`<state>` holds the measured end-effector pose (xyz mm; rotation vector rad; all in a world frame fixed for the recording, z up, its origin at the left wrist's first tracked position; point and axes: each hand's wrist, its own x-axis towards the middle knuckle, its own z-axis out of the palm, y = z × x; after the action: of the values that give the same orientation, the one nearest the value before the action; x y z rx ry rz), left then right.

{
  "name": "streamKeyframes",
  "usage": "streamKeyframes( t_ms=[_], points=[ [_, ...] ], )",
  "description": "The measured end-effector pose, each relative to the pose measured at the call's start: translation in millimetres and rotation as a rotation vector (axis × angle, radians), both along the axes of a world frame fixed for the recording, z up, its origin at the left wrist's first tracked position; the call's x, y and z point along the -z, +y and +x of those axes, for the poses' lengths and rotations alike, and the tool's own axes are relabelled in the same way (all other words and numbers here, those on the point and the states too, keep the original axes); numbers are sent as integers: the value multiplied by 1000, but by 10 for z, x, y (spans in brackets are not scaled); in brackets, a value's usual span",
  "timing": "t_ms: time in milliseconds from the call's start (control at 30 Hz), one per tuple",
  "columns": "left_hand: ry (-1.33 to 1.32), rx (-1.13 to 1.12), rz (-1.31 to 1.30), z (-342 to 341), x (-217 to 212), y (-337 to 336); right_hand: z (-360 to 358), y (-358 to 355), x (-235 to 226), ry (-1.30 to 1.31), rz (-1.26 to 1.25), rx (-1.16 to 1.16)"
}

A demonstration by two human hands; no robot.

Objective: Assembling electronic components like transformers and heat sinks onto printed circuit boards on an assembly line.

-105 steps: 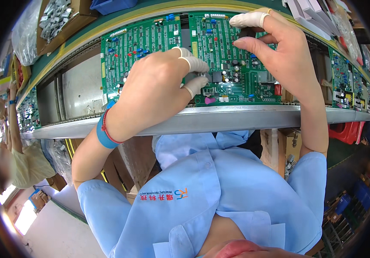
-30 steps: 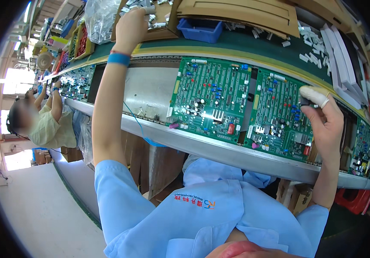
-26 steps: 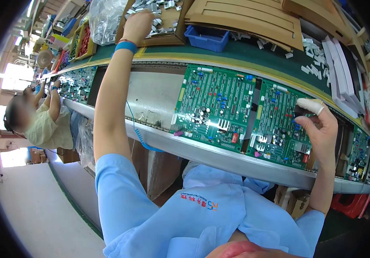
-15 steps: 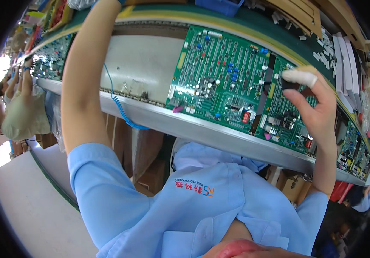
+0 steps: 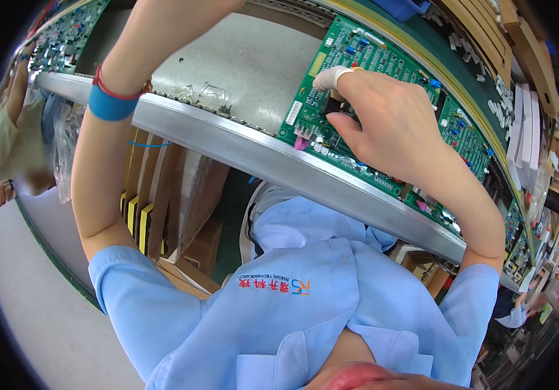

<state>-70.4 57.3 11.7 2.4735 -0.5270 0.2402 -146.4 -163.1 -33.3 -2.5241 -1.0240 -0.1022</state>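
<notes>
Small dark part being pinched onto green circuit board (image 5: 383, 91) by right hand (image 5: 390, 123).
Board is judged stiff, light, fragile; edges are best gripped. Left hand is out of view above bench (image 5: 240, 71).

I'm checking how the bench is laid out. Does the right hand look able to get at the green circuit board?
Probably yes: the right hand already rests on the green circuit board, with nothing between them.

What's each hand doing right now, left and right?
Left: hand out of frame above, state not visible.
Right hand: fingers pinched on a small dark component on the green circuit board.
</notes>
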Motion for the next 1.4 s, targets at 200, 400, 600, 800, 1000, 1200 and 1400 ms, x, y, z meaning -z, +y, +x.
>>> streamKeyframes(
  t_ms=[200, 400, 600, 800, 1000, 1200, 1400],
  points=[
    [96, -37, -19, -215, 26, 109, -19, 77, -14, 24, -134, 3],
    [420, 39, -410, -267, 85, 98, -16, 106, -3, -100, -116, -33],
    [525, 54, -465, -361, 27, 25, -70, 81, -6, -58, -156, -30],
    [191, 300, 20, -433, 59, 37, -61, -74, -218, -31, -126, 56],
    [90, 397, -70, -555, 474, -59, -200, -465, -409, 68, 108, 237],
    [-45, 458, 159, -572, 556, -138, -343, -809, -284, 153, 182, 349],
    [-119, 473, 241, -578, 515, -216, -393, -1011, -201, 168, 220, 436]
  ],
)
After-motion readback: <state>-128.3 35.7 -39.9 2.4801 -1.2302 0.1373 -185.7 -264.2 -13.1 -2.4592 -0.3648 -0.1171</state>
